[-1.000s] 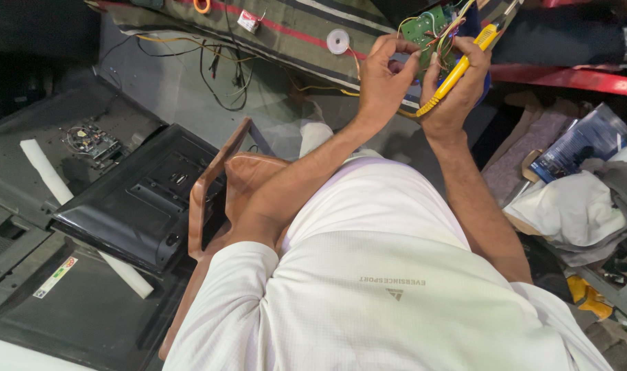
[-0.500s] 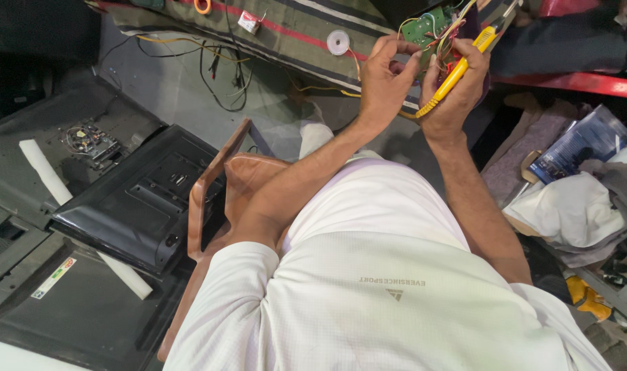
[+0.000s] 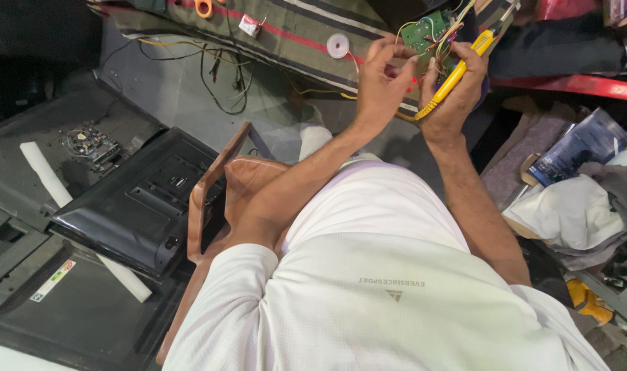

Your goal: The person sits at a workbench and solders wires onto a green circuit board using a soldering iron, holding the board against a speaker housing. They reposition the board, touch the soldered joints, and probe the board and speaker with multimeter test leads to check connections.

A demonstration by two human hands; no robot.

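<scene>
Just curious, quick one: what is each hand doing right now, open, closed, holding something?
Left hand: closed, fingers pinching the edge of the green circuit board.
Right hand: closed around a yellow probe tool.

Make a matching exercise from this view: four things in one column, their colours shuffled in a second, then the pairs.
Things:
1. circuit board at the left hand
2. tool handle in the right hand
3. chair
4. shirt

Colours:
A. brown
B. white
C. green
D. yellow

Pairs: 1-C, 2-D, 3-A, 4-B
</scene>
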